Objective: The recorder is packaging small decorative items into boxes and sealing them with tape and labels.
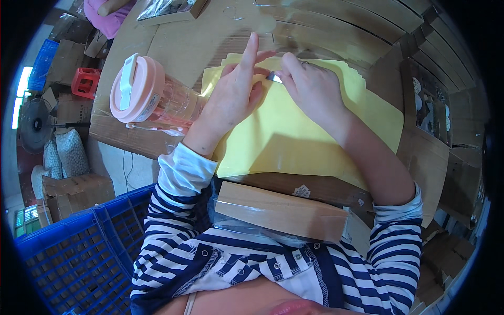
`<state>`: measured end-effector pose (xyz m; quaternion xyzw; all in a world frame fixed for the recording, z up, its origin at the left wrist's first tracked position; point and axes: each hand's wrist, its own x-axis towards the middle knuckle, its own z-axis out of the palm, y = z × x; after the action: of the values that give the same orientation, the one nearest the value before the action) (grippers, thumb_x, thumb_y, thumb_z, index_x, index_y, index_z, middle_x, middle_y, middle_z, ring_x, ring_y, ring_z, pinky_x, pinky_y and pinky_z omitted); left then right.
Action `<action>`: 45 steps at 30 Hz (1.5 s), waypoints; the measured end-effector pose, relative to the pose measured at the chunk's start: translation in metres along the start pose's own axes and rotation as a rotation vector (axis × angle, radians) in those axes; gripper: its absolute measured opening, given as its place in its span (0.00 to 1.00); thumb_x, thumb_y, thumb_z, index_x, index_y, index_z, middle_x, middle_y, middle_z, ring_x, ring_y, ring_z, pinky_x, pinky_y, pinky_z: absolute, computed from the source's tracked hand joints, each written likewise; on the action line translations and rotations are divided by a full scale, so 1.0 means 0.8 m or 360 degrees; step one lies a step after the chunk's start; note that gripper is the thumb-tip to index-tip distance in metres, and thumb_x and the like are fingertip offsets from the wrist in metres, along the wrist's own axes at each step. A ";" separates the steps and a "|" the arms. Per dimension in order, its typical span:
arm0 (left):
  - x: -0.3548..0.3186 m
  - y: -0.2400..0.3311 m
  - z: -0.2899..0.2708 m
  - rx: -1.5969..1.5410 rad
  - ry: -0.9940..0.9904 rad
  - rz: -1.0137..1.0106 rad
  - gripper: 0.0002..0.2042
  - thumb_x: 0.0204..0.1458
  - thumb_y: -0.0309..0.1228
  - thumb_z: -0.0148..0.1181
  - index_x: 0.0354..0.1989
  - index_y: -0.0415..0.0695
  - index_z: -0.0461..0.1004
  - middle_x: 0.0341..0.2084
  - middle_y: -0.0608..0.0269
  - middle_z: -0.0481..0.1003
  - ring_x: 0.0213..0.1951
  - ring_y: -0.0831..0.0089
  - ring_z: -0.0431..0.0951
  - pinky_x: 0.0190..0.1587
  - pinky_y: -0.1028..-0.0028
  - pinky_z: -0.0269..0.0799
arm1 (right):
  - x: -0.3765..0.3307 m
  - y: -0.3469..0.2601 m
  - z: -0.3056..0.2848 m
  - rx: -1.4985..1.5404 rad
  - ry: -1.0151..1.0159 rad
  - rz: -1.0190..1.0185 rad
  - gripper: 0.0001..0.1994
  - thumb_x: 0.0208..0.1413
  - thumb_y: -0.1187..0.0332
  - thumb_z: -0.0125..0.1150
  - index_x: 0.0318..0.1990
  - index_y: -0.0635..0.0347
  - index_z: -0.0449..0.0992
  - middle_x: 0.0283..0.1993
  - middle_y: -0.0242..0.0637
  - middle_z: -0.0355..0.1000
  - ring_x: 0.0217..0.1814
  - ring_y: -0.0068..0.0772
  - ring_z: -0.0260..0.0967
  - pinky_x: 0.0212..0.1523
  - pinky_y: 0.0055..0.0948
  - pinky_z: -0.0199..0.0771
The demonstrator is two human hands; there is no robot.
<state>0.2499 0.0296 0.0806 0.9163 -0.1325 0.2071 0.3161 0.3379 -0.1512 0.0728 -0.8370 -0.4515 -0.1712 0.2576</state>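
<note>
My left hand [233,97] is over the far left part of the yellow paper sheets [294,142], its index finger stretched up and its other fingers apart. Beside it, my right hand [315,86] is closed, thumb and fingers pinched together. A small shiny, silvery-blue piece [274,77] shows at the right hand's fingertips, between the two hands. Its kind is too small to tell, and the fingers partly cover it. The sheets lie overlapped on the brown cardboard table covering [184,47]. Touching or close by my left wrist is a clear cup [178,102] with a pink lid.
A cardboard box wrapped in clear film [283,210] sits at the near edge, by my body. Blue plastic crates [84,257] stand at lower left. An open box of small parts [433,107] is at right; another tray [173,11] is at the far left. A person's pink sleeve [107,16] shows beyond.
</note>
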 end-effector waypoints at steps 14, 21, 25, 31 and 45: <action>-0.076 0.122 -0.099 -0.0378 0.0430 -0.0016 0.57 0.54 0.14 0.61 0.76 0.60 0.17 0.63 0.36 0.65 0.41 0.65 0.81 0.45 0.70 0.79 | 0.006 -0.001 -0.037 -0.0214 -0.0246 -0.0121 0.11 0.58 0.61 0.64 0.40 0.54 0.70 0.29 0.35 0.75 0.35 0.42 0.76 0.36 0.42 0.74; -0.164 0.164 -0.150 -0.0684 0.0718 -0.0396 0.54 0.55 0.17 0.62 0.77 0.61 0.24 0.61 0.37 0.66 0.33 0.73 0.80 0.38 0.73 0.82 | -0.012 -0.128 -0.186 0.0502 -0.0859 -0.0252 0.40 0.42 0.39 0.73 0.53 0.64 0.73 0.42 0.48 0.76 0.42 0.49 0.76 0.45 0.42 0.75; -0.188 0.177 -0.158 -0.0930 0.0784 -0.0556 0.58 0.53 0.15 0.64 0.76 0.59 0.19 0.57 0.34 0.69 0.31 0.75 0.80 0.38 0.76 0.82 | -0.055 -0.173 -0.204 0.0405 -0.1105 -0.0355 0.42 0.41 0.43 0.75 0.57 0.65 0.69 0.32 0.45 0.74 0.33 0.43 0.76 0.36 0.34 0.76; -0.180 0.191 -0.146 -0.1307 0.0751 -0.0218 0.62 0.50 0.23 0.71 0.77 0.57 0.19 0.64 0.35 0.62 0.29 0.72 0.80 0.32 0.75 0.80 | -0.085 -0.172 -0.200 0.0399 -0.1050 -0.0052 0.30 0.45 0.52 0.76 0.51 0.58 0.70 0.29 0.39 0.74 0.31 0.44 0.76 0.33 0.40 0.75; -0.104 0.208 -0.151 -0.1828 -0.0058 -0.0565 0.55 0.52 0.09 0.58 0.78 0.60 0.26 0.70 0.39 0.55 0.41 0.66 0.85 0.47 0.69 0.82 | -0.093 -0.154 -0.222 0.0384 -0.1033 -0.0238 0.35 0.45 0.47 0.74 0.55 0.62 0.72 0.31 0.43 0.76 0.38 0.48 0.77 0.38 0.42 0.74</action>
<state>0.0788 -0.0119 0.2152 0.6105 -0.0735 0.0306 0.7880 0.1846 -0.2482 0.2122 -0.7759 -0.5868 0.1400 0.1846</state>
